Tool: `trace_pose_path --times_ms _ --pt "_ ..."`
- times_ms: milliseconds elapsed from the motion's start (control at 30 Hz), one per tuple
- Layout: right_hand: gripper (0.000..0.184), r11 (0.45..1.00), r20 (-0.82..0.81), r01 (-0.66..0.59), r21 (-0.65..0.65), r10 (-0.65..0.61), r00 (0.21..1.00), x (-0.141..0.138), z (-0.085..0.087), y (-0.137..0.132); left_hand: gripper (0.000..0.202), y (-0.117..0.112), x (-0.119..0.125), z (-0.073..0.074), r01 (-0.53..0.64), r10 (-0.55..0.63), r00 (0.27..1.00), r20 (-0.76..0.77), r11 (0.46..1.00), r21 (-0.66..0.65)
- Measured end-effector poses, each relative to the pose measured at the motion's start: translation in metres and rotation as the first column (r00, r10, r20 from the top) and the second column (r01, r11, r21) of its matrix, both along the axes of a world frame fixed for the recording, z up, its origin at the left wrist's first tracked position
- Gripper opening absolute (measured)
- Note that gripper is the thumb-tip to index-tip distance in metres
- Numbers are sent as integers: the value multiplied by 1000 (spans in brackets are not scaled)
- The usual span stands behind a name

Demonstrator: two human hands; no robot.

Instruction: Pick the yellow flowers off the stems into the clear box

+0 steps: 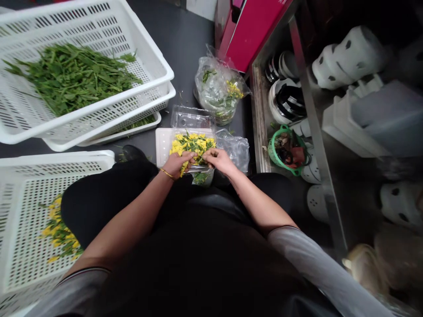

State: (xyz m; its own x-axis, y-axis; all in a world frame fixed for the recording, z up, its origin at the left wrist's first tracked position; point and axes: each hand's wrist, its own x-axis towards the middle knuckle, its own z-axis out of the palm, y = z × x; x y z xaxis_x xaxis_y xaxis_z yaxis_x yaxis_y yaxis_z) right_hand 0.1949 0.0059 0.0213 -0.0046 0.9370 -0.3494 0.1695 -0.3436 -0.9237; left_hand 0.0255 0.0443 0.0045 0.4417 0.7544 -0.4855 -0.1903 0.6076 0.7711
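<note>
Low in front of me, my left hand [181, 164] is closed around a few yellow flowers [183, 169], whose heads poke out below the fingers. My right hand [217, 159] faces it with thumb and fingertips pinched together; whatever lies between them is too small to make out. Both hands are over the near edge of a clear plastic box [193, 116] with its lid folded back. Cut yellow flowers with green stems [194, 141] fill the box. Under it is a white tray [161, 147].
White baskets [167, 72] are stacked at left, the top one holding green stems [79, 77]. Another basket [29, 246] by my left leg holds yellow flowers. A plastic bag [218, 90] stands beyond the box. At right are a metal shelf [317, 145] and a green basket [272, 152].
</note>
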Motion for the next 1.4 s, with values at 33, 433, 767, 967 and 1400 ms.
trace_pose_path --times_ms 33,433,767,967,1400 --pt "26 1000 -13 -26 0 26 1000 -4 -1 -3 29 0 1 0 -13 13 1000 15 1000 10" --pt "26 984 161 -168 -62 176 971 17 9 -10 26 6 0 5 395 -362 909 -205 906 153" --pt "36 998 -167 43 -52 -51 985 -6 20 -10 23 -6 -6 16 402 -406 913 34 912 83" --pt "33 991 -156 41 -128 -61 986 -13 23 -26 23 -7 -3 20 187 -197 978 71 973 136" --pt "25 777 820 -627 52 325 471 -11 27 -55 28 -12 -7 10 384 -379 918 -117 923 24"
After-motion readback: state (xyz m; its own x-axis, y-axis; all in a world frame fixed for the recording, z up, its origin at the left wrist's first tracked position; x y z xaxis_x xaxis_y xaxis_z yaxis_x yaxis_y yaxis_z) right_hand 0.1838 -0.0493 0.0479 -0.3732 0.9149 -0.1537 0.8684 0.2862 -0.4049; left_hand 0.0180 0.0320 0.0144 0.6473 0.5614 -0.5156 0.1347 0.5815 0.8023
